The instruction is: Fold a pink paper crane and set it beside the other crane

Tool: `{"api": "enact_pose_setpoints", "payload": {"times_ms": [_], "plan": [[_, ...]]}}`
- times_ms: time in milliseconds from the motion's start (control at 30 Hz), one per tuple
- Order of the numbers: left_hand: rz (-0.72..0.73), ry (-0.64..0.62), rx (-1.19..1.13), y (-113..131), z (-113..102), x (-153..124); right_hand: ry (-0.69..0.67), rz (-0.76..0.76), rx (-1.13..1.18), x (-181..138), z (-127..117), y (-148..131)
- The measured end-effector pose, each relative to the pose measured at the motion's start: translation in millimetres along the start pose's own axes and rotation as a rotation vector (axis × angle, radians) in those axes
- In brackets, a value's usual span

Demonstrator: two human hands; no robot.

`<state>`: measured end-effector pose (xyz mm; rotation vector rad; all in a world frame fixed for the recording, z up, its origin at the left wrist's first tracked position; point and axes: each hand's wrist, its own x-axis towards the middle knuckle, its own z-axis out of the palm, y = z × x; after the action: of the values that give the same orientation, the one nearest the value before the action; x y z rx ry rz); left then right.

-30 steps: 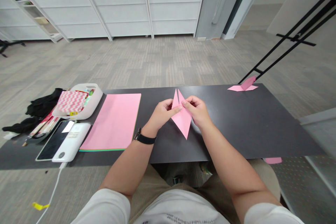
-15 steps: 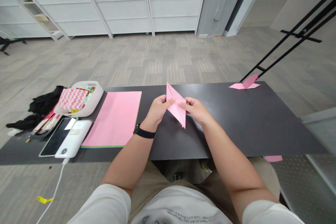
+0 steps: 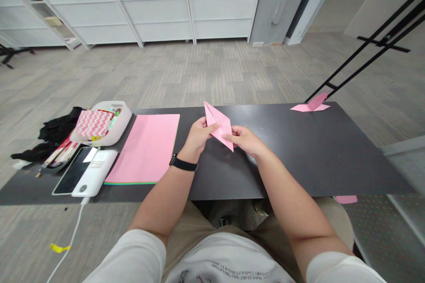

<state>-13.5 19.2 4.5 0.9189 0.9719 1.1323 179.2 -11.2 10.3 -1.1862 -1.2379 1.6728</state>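
Between my hands, above the dark table, is a folded pink paper in a long diamond shape, its upper point tilted to the left. My left hand pinches its left edge, thumb on top and fingers behind. On the right side my right hand grips it near the lower point, the thumb pressed flat on its face. The fingers under the paper are partly hidden. To the left lies a stack of paper, pink on top with other colours showing at the edge.
A folded pink paper piece stands at the table's far right edge, by a black metal frame. At left are a white basket of packets, a phone, a white power bank with a cable, and black cloth.
The folded paper has shifted slightly left and up, and its lower point sits higher. Both hands still grip it, and my right hand has moved a little to the left.
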Motion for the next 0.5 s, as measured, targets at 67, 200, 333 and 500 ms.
{"api": "enact_pose_setpoints", "payload": {"times_ms": [67,200,333,500], "plan": [[0.007,0.016,-0.01,-0.4,-0.3,1.1,0.006,-0.005,-0.011,0.6,-1.5,1.7],[0.05,0.075,-0.028,-1.0,0.3,2.0,0.022,-0.008,-0.049,3.0,-5.2,5.4],[0.114,0.094,-0.047,-1.6,2.6,1.2,0.06,-0.049,-0.112,5.7,-6.9,8.2],[0.14,0.087,-0.041,-3.7,1.9,2.4,-0.008,-0.029,-0.123,4.5,-7.9,8.3]]}}
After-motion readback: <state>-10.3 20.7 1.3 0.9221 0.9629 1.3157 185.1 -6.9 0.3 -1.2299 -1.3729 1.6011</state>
